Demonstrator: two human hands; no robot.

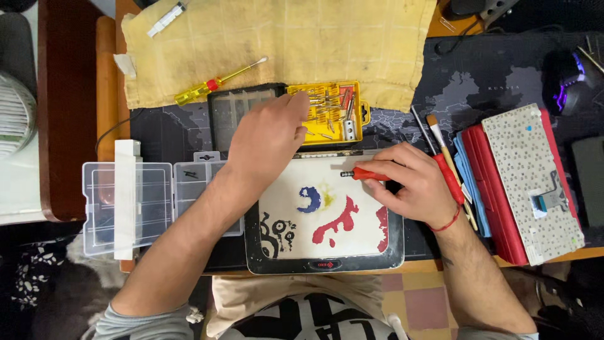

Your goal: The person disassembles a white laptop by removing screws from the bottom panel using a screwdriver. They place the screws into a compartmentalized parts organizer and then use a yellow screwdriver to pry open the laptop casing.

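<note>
Covering a dark desk mat (pixel 491 82), yellow cloth (pixel 283 44), right grip (pixel 412 182) holding red screwdriver (pixel 371 175), left grip (pixel 267 135) unclear.

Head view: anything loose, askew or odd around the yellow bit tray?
A few bits lie loose outside the yellow bit tray, on the mat by its lower edge, just under the left hand. The keyboard panel sits tilted on the red case. Nothing looks spilled or broken.

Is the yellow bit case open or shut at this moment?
Open. The yellow bit case lies with its clear lid folded out leftward, bits exposed, and the left hand reaching into it.
</note>
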